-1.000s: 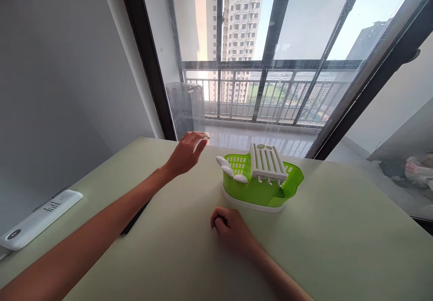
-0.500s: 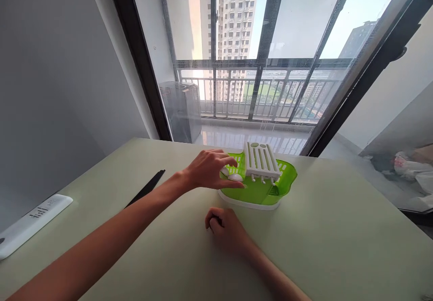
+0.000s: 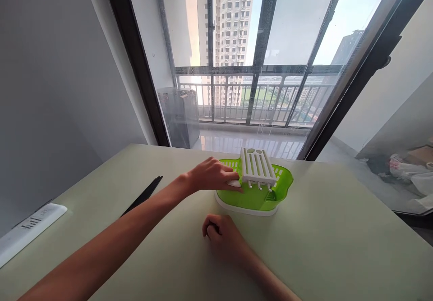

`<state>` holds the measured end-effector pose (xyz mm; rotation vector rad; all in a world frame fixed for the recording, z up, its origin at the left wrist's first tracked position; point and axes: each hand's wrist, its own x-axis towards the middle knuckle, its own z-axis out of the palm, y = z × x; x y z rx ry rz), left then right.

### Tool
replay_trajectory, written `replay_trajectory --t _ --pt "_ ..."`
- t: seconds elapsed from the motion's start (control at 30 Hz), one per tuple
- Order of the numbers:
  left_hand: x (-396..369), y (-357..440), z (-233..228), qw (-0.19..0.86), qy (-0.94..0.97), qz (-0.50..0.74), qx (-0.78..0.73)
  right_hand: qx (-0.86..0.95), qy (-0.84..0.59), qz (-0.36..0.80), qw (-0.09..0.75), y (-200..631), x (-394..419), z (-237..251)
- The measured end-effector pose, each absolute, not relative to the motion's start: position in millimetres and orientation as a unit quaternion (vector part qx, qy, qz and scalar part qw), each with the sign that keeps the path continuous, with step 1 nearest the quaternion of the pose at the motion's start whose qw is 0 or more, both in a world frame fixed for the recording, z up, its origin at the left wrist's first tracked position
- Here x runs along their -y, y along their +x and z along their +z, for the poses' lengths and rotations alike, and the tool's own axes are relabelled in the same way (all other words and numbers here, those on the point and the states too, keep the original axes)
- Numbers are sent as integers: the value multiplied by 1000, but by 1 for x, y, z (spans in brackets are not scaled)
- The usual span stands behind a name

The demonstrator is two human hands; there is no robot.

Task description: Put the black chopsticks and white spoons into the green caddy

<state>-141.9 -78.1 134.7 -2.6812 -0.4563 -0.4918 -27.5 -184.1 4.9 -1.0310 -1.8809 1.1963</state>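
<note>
A green plastic drainer basket [image 3: 267, 197] on a white base stands on the pale green table [image 3: 338, 247], near the window. A white slotted cutlery holder [image 3: 257, 167] sits tilted across its top. White spoons [image 3: 234, 183] lie over the basket's left rim. My left hand [image 3: 211, 175] reaches across to that rim and its fingers close over the spoons. My right hand [image 3: 221, 235] rests on the table in front of the basket, curled into a loose fist with nothing in it.
Black chopsticks [image 3: 144, 196] lie on the table left of my left forearm. A white power strip [image 3: 25, 231] sits at the table's left edge by the grey wall. A large window with a balcony railing is behind the table.
My left hand came down from the air beside the window onto the basket's left rim and closed over the white spoons. My right hand stayed curled on the table.
</note>
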Motion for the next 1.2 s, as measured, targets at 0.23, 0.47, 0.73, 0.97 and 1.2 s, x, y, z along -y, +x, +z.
replay_trajectory --t 0.23,0.47,0.73,0.97,1.2 --pt "82 -144 139 245 -944 -181 124 722 -399 458 332 -29 184 3" --pt "94 -142 155 290 -930 -198 108 725 -388 456 340 -28 185 1" --pt "95 -155 180 226 -919 -270 179 724 -401 465 315 -28 186 5" --pt "81 -192 194 6 -667 -517 536 729 -401 460 310 -28 186 5" --pt "81 -264 175 -207 -633 -390 636 723 -407 467 306 -28 186 8"
